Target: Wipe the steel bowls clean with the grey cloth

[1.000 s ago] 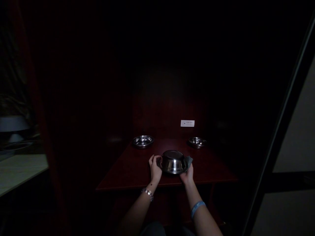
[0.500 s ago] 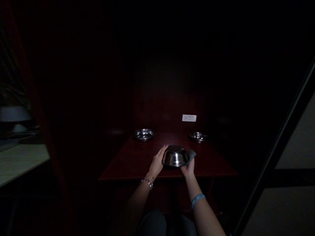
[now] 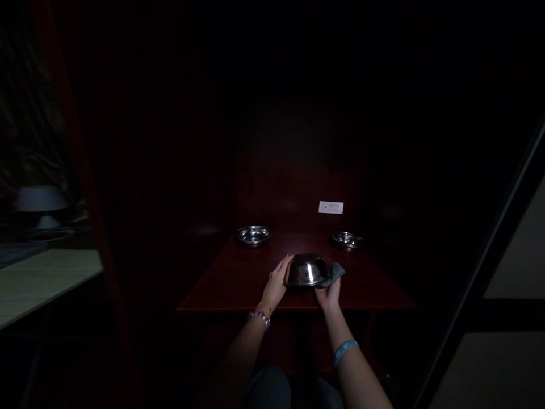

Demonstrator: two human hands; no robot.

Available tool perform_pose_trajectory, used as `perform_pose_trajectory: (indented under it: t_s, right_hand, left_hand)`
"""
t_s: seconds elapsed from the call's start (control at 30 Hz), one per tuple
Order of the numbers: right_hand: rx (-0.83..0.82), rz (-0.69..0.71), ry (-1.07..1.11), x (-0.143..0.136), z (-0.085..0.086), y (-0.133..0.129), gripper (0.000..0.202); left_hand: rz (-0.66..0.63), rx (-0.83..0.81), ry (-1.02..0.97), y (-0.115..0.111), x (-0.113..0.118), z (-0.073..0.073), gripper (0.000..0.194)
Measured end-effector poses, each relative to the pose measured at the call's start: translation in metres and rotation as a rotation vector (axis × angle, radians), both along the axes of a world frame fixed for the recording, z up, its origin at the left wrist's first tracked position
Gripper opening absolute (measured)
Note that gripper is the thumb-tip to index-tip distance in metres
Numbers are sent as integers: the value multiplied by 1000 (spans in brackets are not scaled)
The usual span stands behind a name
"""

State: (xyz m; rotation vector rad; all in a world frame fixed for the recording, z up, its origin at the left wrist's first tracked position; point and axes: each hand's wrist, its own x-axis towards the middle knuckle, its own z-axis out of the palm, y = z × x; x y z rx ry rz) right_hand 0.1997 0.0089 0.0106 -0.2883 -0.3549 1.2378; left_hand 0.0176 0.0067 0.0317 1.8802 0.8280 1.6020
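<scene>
A shiny steel bowl [image 3: 305,271] is held upside down above the front of the dark red table [image 3: 238,284]. My left hand [image 3: 276,284] grips its left side, with the fingers laid along the wall. At the right side of the rim, my right hand [image 3: 330,294] presses a grey cloth [image 3: 334,275] against the bowl. That hand's fingertips are partly hidden by the cloth and the bowl. Farther back on the table stand two more steel bowls, one at the left [image 3: 254,235] and a smaller one at the right [image 3: 346,240].
Dark red panels enclose the table at the back and sides. A white power socket [image 3: 331,207] is set in the back panel. To the left, beyond the side panel, are a pale tabletop [image 3: 51,278] and a white lamp [image 3: 42,199]. Much of the scene is in deep shadow.
The view has shifted slightly, so everything sits a little farther right. Both hands keep hold of the bowl and cloth; the cloth's position along the right rim differs slightly.
</scene>
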Motion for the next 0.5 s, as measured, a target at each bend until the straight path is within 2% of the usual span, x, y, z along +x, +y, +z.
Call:
perform_pose_trajectory:
  t_s: [0.2, 0.27, 0.4, 0.5]
  right_hand:
    - [-8, 12, 1, 0, -1, 1, 21]
    - [-7, 6, -36, 0, -2, 1, 23]
    - [-10, 14, -40, -1, 1, -2, 24]
    - [-37, 21, 10, -2, 5, -5, 23]
  left_hand:
    - [44, -51, -196, 8, 0, -3, 62]
    - [88, -106, -274, 16, 0, -7, 56]
    - [190, -268, -406, 31, 1, -15, 37]
    - [162, -479, -481, 37, 1, -19, 31]
